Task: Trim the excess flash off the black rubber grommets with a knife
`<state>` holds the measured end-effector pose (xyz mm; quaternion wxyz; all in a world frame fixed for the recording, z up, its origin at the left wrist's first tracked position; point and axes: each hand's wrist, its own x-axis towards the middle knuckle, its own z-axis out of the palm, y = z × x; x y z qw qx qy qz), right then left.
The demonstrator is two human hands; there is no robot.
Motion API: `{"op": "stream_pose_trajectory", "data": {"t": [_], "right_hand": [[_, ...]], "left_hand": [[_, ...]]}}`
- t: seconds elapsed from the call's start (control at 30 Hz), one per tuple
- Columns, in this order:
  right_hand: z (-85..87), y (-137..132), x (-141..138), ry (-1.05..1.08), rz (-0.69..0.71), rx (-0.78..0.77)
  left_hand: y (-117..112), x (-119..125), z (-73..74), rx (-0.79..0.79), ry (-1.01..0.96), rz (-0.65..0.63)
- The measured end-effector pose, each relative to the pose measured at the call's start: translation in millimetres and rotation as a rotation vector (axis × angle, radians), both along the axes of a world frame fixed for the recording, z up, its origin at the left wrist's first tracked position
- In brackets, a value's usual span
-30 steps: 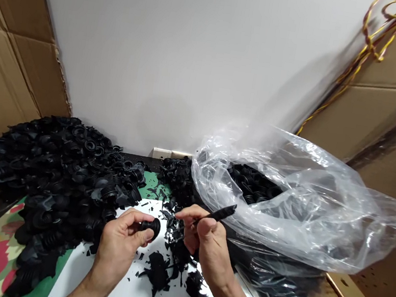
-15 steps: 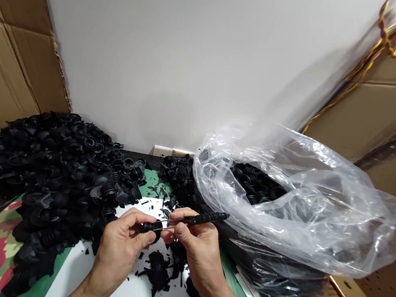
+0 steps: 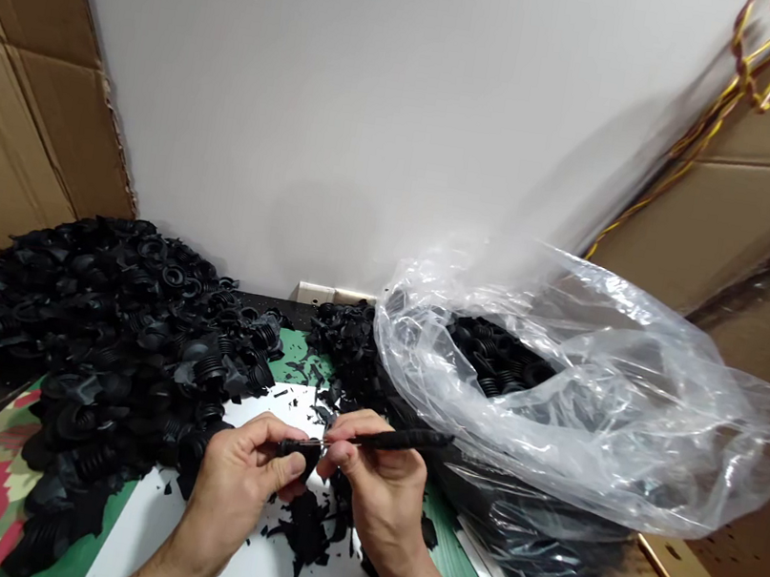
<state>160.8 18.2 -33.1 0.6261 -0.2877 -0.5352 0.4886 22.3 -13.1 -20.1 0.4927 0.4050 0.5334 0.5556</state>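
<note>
Since a second ago, the right hand (image 3: 377, 475) has come in toward the left hand (image 3: 238, 471), and its tool (image 3: 406, 440), which slanted up toward two o'clock, now lies nearly level with the handle end at three.

Over at ten o'clock from where the person works, a pile (image 3: 120, 317) of black ribbed parts spreads back to the wall. At the centre, above the white sheet (image 3: 135, 536), the left thumb and fingers pinch one black part (image 3: 300, 459). Its right edge meets the tool's thin bright end; whether that is cutting, I cannot tell. Black scraps (image 3: 305, 532) lie below, toward six. The right fingers are closed around the tool, thumb and forefinger near its working end. At two o'clock a clear bag (image 3: 590, 464) gapes, more black parts inside.

Trimming the part's edge looks like the step in hand, to my eye. The next move calls for a firm left pinch and a short, careful stroke clear of the left thumb.
</note>
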Motion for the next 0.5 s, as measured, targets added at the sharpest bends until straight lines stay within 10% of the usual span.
{"op": "stream_pose_trajectory", "data": {"t": [0.17, 0.5], "right_hand": [[-5.2, 18.0, 17.9, -0.165, -0.388, 0.181], [3.4, 9.4, 12.2, 0.125, -0.01, -0.058]], "left_hand": [[-2.8, 3.2, -1.2, 0.077, 0.052, 0.0], [2.6, -0.4, -6.5, 0.146, 0.202, 0.064]]}}
